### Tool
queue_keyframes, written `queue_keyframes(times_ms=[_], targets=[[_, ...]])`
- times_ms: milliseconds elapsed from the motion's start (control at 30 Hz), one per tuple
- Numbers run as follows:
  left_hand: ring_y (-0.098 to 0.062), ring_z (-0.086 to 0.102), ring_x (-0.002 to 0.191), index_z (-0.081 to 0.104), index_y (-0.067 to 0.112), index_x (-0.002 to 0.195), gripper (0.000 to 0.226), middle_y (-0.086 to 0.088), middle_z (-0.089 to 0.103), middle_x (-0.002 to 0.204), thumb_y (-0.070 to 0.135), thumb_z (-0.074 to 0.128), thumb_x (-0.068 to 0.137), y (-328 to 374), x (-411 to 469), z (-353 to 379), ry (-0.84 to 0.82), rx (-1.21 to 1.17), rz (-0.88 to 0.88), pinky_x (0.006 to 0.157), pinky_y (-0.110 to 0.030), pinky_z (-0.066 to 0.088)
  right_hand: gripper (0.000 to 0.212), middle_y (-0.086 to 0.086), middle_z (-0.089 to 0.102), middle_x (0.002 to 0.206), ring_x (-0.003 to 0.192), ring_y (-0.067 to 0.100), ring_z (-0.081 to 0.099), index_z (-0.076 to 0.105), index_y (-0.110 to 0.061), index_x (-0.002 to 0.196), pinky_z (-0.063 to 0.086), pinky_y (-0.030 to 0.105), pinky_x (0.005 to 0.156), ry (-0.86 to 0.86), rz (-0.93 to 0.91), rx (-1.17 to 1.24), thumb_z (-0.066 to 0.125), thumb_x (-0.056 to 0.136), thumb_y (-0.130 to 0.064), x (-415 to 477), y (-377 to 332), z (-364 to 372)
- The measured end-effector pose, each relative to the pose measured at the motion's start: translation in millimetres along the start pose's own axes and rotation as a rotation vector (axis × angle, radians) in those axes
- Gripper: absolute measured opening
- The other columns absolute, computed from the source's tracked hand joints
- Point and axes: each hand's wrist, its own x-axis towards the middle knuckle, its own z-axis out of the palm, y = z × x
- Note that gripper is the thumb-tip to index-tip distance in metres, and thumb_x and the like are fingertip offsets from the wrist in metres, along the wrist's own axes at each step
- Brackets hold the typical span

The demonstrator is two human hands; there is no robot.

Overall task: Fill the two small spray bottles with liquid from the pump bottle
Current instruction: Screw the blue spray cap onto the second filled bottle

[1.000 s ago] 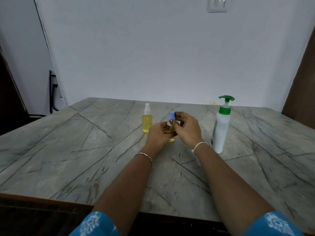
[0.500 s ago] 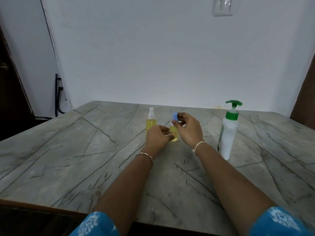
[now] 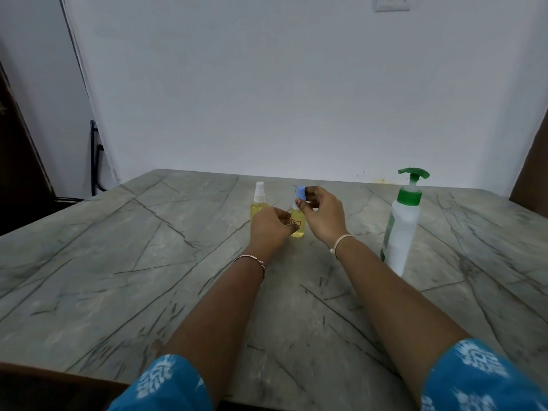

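A small spray bottle of yellow liquid with a blue top stands on the marble table. My left hand holds its body from the left. My right hand pinches the blue top with thumb and fingers. A second small spray bottle, yellow with a white top, stands just behind my left hand. The white pump bottle with a green pump head stands to the right, apart from both hands.
The table's far edge meets a white wall with a switch plate high up. A dark doorway and a black cable are at the left. A dark wooden edge runs along the near side.
The view has shifted a little. Both hands stay on the blue-topped bottle, which now stands lower, on the table.
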Motion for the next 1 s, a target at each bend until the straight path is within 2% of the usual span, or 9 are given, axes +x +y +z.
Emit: queue_keyframes(times_ms=[200, 367, 500, 700, 833, 933, 1000], targets=[[-0.018, 0.066, 0.104, 0.067, 0.006, 0.119, 0.040, -0.009, 0.071, 0.114, 0.019, 0.076, 0.082, -1, -3, 0, 0.014, 0.005, 0.004, 0.089, -0.022, 0.048, 0.042, 0.003, 0.067, 0.119, 0.097, 0.015, 0.063, 0.059, -0.012, 0.129, 0.051, 0.035, 0.093, -0.033, 0.027, -0.003, 0.068, 0.089, -0.021, -8, 0, -1], [-0.019, 0.063, 0.112, 0.063, 0.005, 0.126, 0.048, -0.010, 0.068, 0.122, 0.022, 0.075, 0.083, 5, -11, -5, -0.003, 0.037, -0.010, 0.097, -0.027, 0.047, 0.053, 0.005, 0.060, 0.133, 0.113, 0.020, 0.061, 0.050, -0.009, 0.138, 0.045, 0.032, 0.098, -0.067, 0.076, -0.060, 0.067, 0.090, -0.020, -18, -1, -8], [-0.018, 0.063, 0.113, 0.061, 0.006, 0.127, 0.049, -0.008, 0.068, 0.122, 0.021, 0.075, 0.083, 9, -24, -12, -0.028, 0.040, -0.012, 0.094, -0.024, 0.044, 0.051, 0.005, 0.059, 0.133, 0.112, 0.019, 0.062, 0.052, -0.009, 0.136, 0.048, 0.032, 0.098, -0.050, 0.101, -0.090, 0.068, 0.089, -0.018, -30, -6, -21], [-0.017, 0.066, 0.105, 0.068, 0.008, 0.115, 0.036, -0.006, 0.071, 0.111, 0.020, 0.075, 0.082, 18, -53, -18, -0.072, -0.001, 0.016, 0.089, -0.021, 0.046, 0.027, -0.005, 0.068, 0.110, 0.089, 0.011, 0.065, 0.064, -0.018, 0.113, 0.053, 0.029, 0.081, 0.048, 0.028, -0.179, 0.069, 0.087, -0.019, -61, -23, -44], [-0.015, 0.064, 0.106, 0.068, 0.007, 0.115, 0.034, -0.005, 0.070, 0.114, 0.020, 0.073, 0.084, 28, -80, -20, -0.161, 0.011, 0.061, 0.085, -0.017, 0.043, 0.011, -0.013, 0.066, 0.091, 0.078, 0.008, 0.062, 0.063, -0.026, 0.096, 0.049, 0.027, 0.065, 0.155, -0.040, -0.308, 0.066, 0.087, -0.022, -86, -34, -65], [-0.014, 0.063, 0.111, 0.067, 0.008, 0.118, 0.036, -0.005, 0.069, 0.119, 0.022, 0.072, 0.085, 33, -96, -20, -0.225, 0.077, 0.117, 0.088, -0.016, 0.041, 0.009, -0.015, 0.061, 0.082, 0.072, 0.007, 0.054, 0.059, -0.026, 0.088, 0.038, 0.023, 0.055, 0.288, -0.073, -0.373, 0.067, 0.085, -0.022, -101, -37, -79], [-0.014, 0.062, 0.113, 0.067, 0.010, 0.120, 0.037, -0.005, 0.068, 0.122, 0.024, 0.071, 0.086, 35, -103, -18, -0.265, 0.108, 0.140, 0.088, -0.016, 0.040, 0.019, -0.012, 0.056, 0.079, 0.075, 0.010, 0.053, 0.052, -0.026, 0.085, 0.037, 0.024, 0.057, 0.389, -0.093, -0.391, 0.070, 0.081, -0.022, -110, -36, -90]])
